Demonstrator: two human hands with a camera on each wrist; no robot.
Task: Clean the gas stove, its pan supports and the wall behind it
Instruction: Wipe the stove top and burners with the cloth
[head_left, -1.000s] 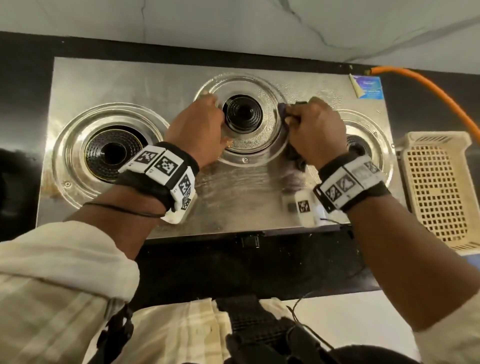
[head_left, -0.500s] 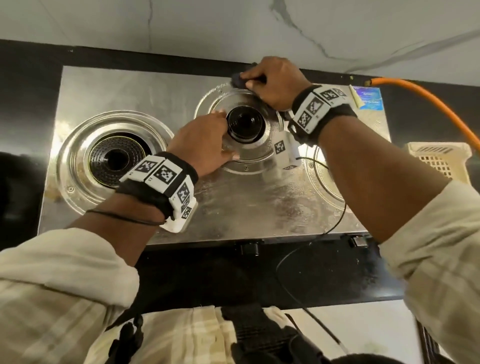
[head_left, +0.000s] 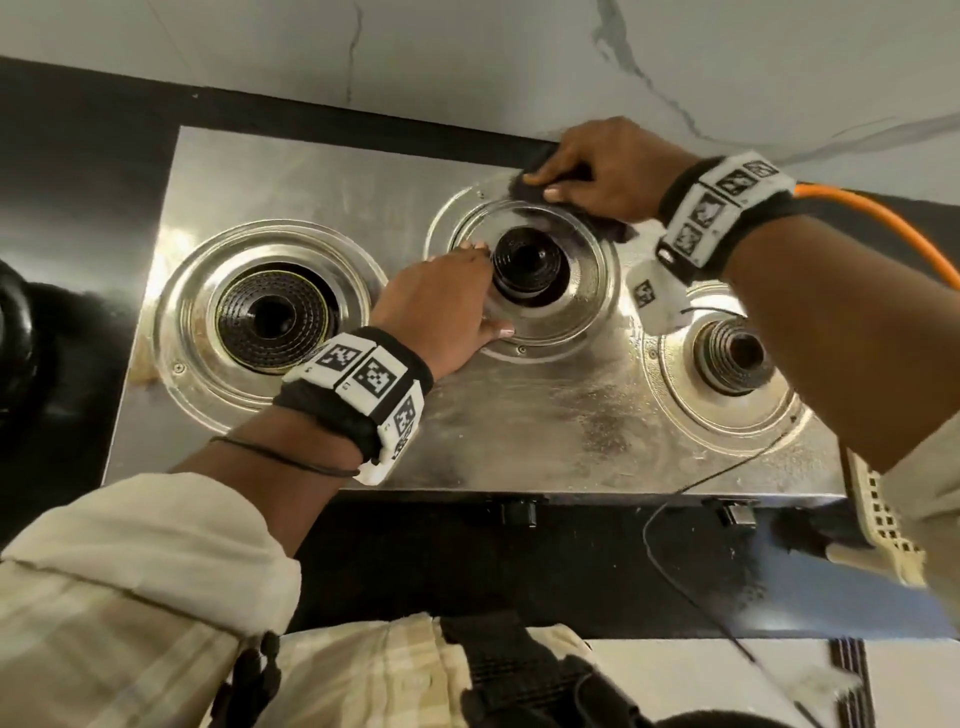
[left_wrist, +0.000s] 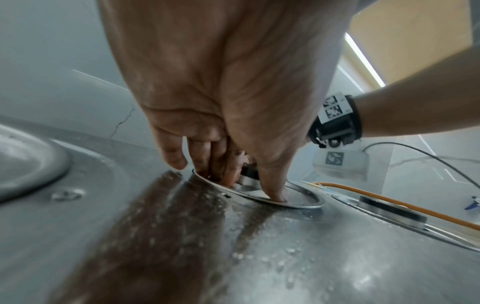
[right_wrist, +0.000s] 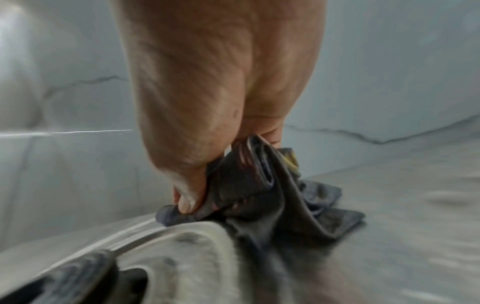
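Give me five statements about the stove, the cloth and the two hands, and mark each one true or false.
1. The right hand grips a dark cloth. True.
2. The cloth lies on the left burner. False: it is at the far rim of the middle burner's ring.
3. The left hand rests on the middle burner's ring, fingertips beside the burner head. True.
4. Pan supports sit on all three burners. False: none is on any burner.
5. The orange hose runs off to the left of the stove. False: it runs off to the right.
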